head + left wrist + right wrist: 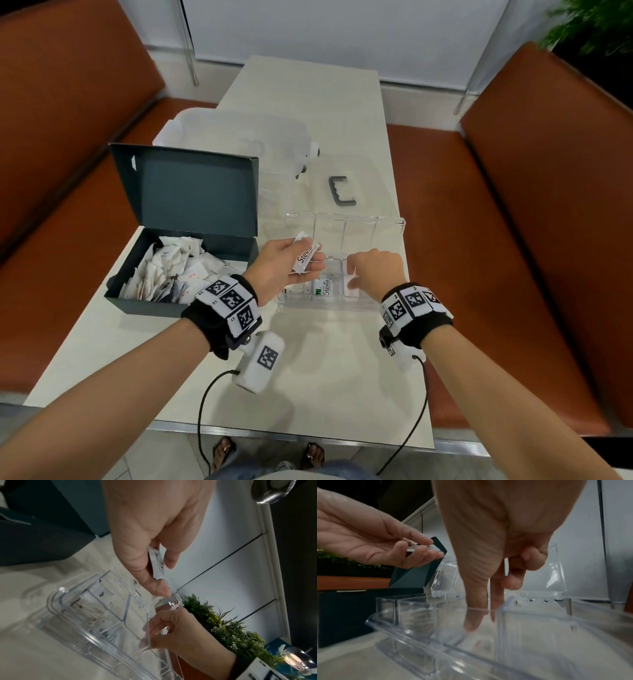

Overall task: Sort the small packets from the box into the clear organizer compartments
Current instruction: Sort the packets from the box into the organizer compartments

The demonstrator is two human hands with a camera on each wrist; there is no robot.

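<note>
Our left hand (pixel 284 263) pinches Stevia packets (pixel 306 256) above the clear organizer (pixel 394 226) on the bench (pixel 308 377); our right hand (pixel 375 270) dips straight fingers (pixel 475 615) into a near compartment. The box (pixel 147 301) sits left.

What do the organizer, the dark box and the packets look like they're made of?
Organizer: clear hard plastic, glossy; the table shows through its walls. Dark box: likely matte cardboard, with folded lid edges. Stevia packet held in the left hand: probably printed paper, thin and flat.
</note>
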